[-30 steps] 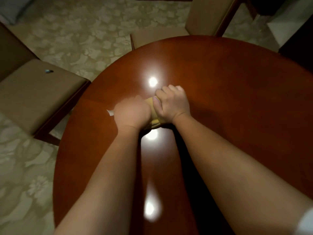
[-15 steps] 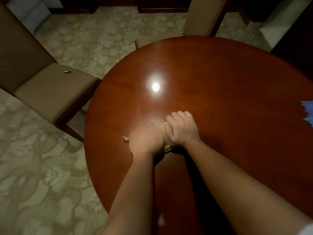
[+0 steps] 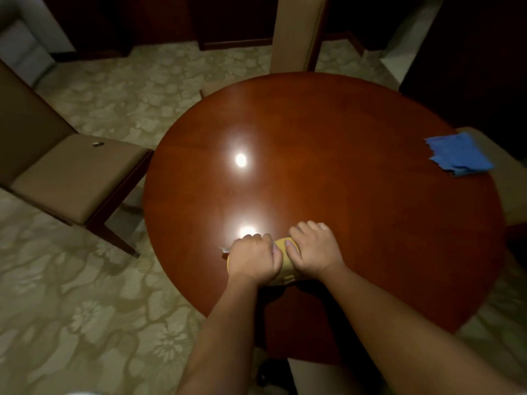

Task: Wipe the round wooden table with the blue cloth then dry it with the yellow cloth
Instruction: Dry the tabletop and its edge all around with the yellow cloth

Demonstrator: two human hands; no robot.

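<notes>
The round wooden table [image 3: 328, 155] fills the middle of the head view, glossy with two bright light reflections. Both my hands press a yellow cloth [image 3: 282, 246] onto its near left part. My left hand [image 3: 253, 259] has its fingers curled over the cloth's left side. My right hand [image 3: 312, 249] grips the right side, thumb laid across the cloth. Most of the yellow cloth is hidden under my hands. The blue cloth [image 3: 457, 153] lies crumpled at the table's right edge, far from both hands.
A tan padded chair [image 3: 71, 175] stands left of the table with a small metallic object [image 3: 97, 143] on its seat. Another chair back [image 3: 296, 32] rises behind the table. Part of a third seat [image 3: 510, 181] shows at the right. Patterned carpet [image 3: 99, 309] surrounds everything.
Both hands have drawn the yellow cloth toward me across the table, from near its middle to the near left part. The view widened, bringing the blue cloth into sight.
</notes>
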